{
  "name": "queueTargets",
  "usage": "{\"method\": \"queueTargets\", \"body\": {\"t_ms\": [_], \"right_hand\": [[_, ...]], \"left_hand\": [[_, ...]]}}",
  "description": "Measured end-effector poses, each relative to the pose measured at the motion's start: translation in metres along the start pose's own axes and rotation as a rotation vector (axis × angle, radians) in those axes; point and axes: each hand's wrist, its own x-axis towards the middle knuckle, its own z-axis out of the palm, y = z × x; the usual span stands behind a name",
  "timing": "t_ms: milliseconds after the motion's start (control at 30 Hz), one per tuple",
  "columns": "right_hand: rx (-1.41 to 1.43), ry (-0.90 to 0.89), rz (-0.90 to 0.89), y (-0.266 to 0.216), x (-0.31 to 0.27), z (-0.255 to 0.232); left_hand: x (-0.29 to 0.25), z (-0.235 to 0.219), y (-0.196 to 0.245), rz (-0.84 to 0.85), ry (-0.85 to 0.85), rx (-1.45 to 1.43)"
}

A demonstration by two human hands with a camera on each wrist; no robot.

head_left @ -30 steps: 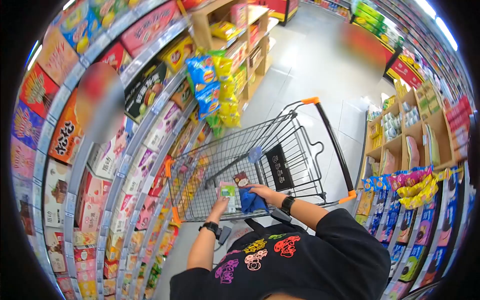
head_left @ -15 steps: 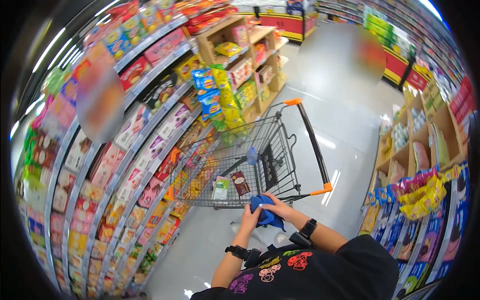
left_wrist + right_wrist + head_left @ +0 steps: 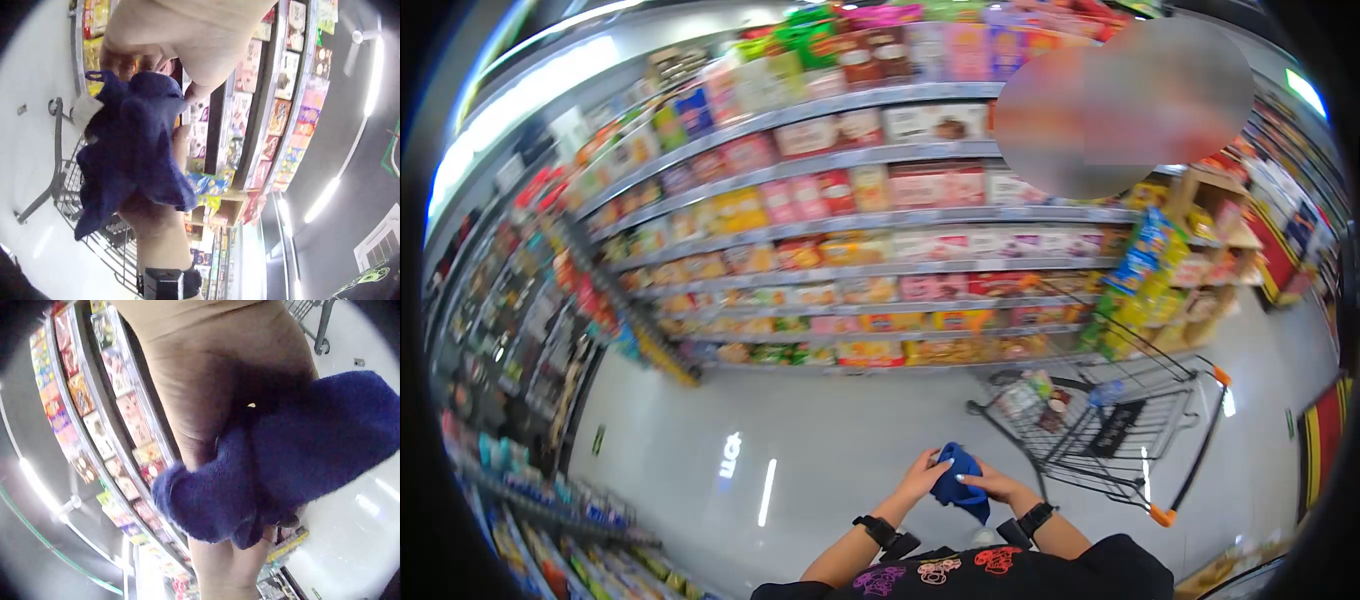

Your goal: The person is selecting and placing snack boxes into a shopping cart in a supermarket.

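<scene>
A dark blue cloth (image 3: pixel 958 480) hangs bunched in front of my body, gripped from both sides. My left hand (image 3: pixel 918 477) holds its left side and my right hand (image 3: pixel 1000 485) its right, thumbs on top. In the left wrist view the cloth (image 3: pixel 134 140) shows folds, a small loop at one corner and a white tag (image 3: pixel 86 111). From the right wrist, one part of the cloth (image 3: pixel 337 434) hangs out wide while another is rolled between the hands. The fingers behind the cloth are partly hidden.
To the right stands a wire shopping cart (image 3: pixel 1145 445) with orange corners, holding a bottle (image 3: pixel 1106 392), a brown pack (image 3: pixel 1055 410) and a green-and-white pack (image 3: pixel 1037 383). Long shelves (image 3: pixel 850 270) of boxed and bagged snacks run across ahead. Grey tiled floor (image 3: pixel 800 430) lies between.
The view has swung left, so the cart now sits at the right. Earlier the left hand was at a green pack in the cart; now both hands hold the cloth away from it.
</scene>
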Motion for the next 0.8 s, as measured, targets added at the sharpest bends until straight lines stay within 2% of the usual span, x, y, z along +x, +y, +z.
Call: {"method": "queueTargets", "body": {"t_ms": [33,67,133,233,267,367,400,500,600,700,733,800], "right_hand": [[-0.059,-0.056,0.005,-0.002,0.024,0.015],[-0.084,-0.107,-0.063,0.014,0.064,0.022],[-0.092,-0.108,-0.097,-0.028,0.095,0.08],[-0.186,-0.139,-0.163,-0.043,0.143,0.142],[-0.231,-0.142,-0.181,-0.047,0.158,0.156],[-0.282,-0.116,-0.178,-0.038,0.189,0.19],[-0.257,-0.093,-0.142,-0.045,0.188,0.2],[-0.041,-0.116,-0.064,-0.023,0.214,0.193],[0.035,-0.227,0.069,-0.03,0.235,0.169],[-0.153,-0.136,0.038,-0.042,0.28,0.126],[-0.105,-0.112,0.068,-0.063,0.287,0.12],[-0.208,-0.003,-0.027,-0.087,0.315,0.102]], "left_hand": [[-0.006,-0.025,0.003,0.023,0.05,-0.002],[-0.01,-0.051,0.004,0.044,0.093,-0.001],[-0.017,-0.102,0.007,0.125,0.172,-0.002],[-0.033,-0.167,0.022,0.183,0.285,-0.129],[-0.04,-0.181,0.027,0.204,0.334,-0.141],[-0.056,-0.21,0.034,0.124,0.424,-0.045],[-0.037,-0.227,0.003,0.151,0.384,-0.021],[-0.038,-0.235,0.015,0.06,0.319,0.015],[-0.01,-0.242,0.011,0.013,0.181,-0.047],[0.026,-0.259,0.018,-0.001,0.042,-0.123],[0.044,-0.27,0.023,-0.014,0.012,-0.073],[0.078,-0.294,0.042,0.03,-0.071,-0.005]]}}
